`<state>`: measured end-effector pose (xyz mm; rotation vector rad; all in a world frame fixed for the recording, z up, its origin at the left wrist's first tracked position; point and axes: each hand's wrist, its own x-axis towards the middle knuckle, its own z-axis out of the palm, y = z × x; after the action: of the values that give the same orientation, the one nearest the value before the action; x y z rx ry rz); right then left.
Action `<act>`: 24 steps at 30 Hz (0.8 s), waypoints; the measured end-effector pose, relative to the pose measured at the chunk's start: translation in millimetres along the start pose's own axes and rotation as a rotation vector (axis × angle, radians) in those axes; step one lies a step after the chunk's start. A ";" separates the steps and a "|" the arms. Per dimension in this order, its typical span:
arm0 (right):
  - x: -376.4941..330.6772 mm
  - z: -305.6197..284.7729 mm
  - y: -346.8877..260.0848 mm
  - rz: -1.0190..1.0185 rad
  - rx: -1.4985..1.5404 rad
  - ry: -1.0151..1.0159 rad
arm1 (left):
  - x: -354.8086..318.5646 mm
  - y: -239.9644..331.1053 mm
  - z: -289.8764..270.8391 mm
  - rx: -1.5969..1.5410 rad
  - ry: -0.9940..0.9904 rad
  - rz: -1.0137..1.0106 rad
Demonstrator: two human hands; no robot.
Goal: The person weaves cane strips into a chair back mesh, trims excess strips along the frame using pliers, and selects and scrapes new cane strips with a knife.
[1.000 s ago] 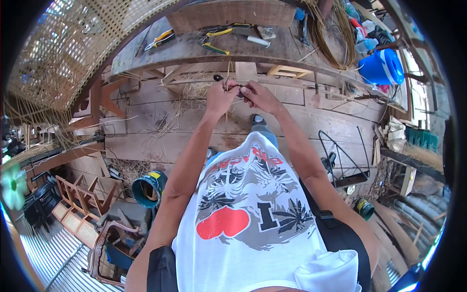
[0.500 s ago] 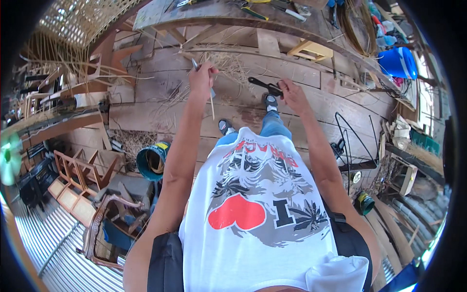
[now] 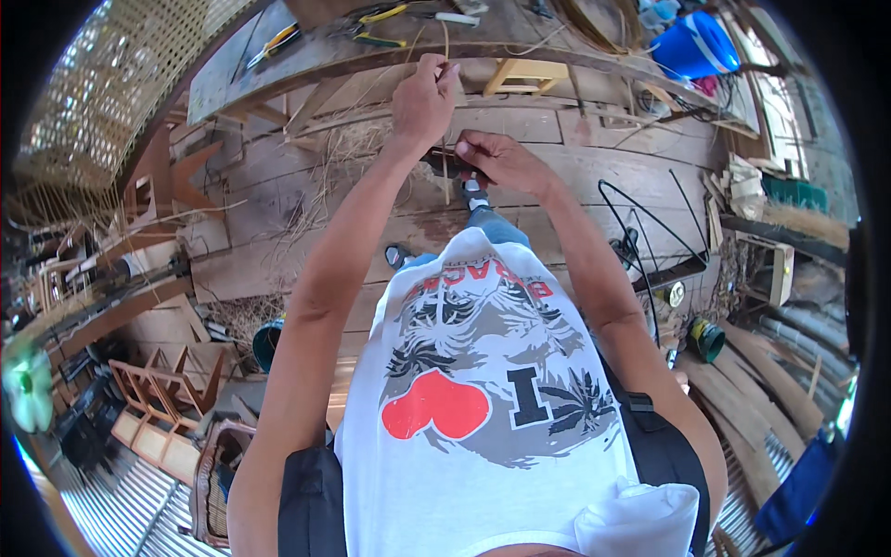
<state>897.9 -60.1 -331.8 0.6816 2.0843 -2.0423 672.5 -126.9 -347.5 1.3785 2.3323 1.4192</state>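
Note:
My left hand (image 3: 425,97) is closed around a thin, pale strip (image 3: 446,42) that looks like cane. One end sticks up past my fingers over the bench edge, and the other runs down past my right hand. My right hand (image 3: 503,162) sits just below and to the right, fingers closed on a flat black tool (image 3: 436,165). The tool crosses the strip close to my right thumb and seems to touch it. My fingers partly cover it, and its exact kind does not show.
Ahead stands a wooden bench (image 3: 325,58) with pliers (image 3: 275,45) and a blue bucket (image 3: 694,46). Woven caning (image 3: 121,84) rises at the far left. Loose fibres (image 3: 348,153) litter the plank floor. A black metal frame (image 3: 664,265) lies right; chair frames (image 3: 167,395) stand left.
My hands have come together from wide apart. My left hand moved up and right with the strip, and my right hand moved left, bringing the black tool across it. The view shifted.

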 end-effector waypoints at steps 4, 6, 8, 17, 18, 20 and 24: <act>-12.1 -19.6 4.0 -0.087 0.071 0.126 | 15.6 34.2 40.0 -0.009 -0.075 0.041; -14.2 -23.0 4.0 -0.150 0.111 0.273 | 19.1 38.1 53.0 -0.002 -0.100 0.078; -22.0 -34.7 7.5 -0.077 0.041 0.325 | 17.2 47.8 69.1 -0.013 -0.105 0.092; -13.8 -33.9 38.7 0.075 0.162 0.260 | 6.3 28.9 117.4 -0.044 -0.225 0.175; -8.1 -28.2 42.4 0.061 0.141 0.301 | 5.8 21.3 118.4 -0.077 -0.243 0.153; 0.0 -33.3 95.2 0.070 0.175 0.317 | 6.1 49.5 101.3 -0.128 -0.192 0.135; -7.0 -27.1 118.3 0.107 0.292 0.421 | -68.1 51.1 25.4 -0.103 -0.029 -0.070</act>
<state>958.6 -38.4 -434.8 1.3424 1.8938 -2.3235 758.0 -150.9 -348.0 1.2688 2.2330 1.4662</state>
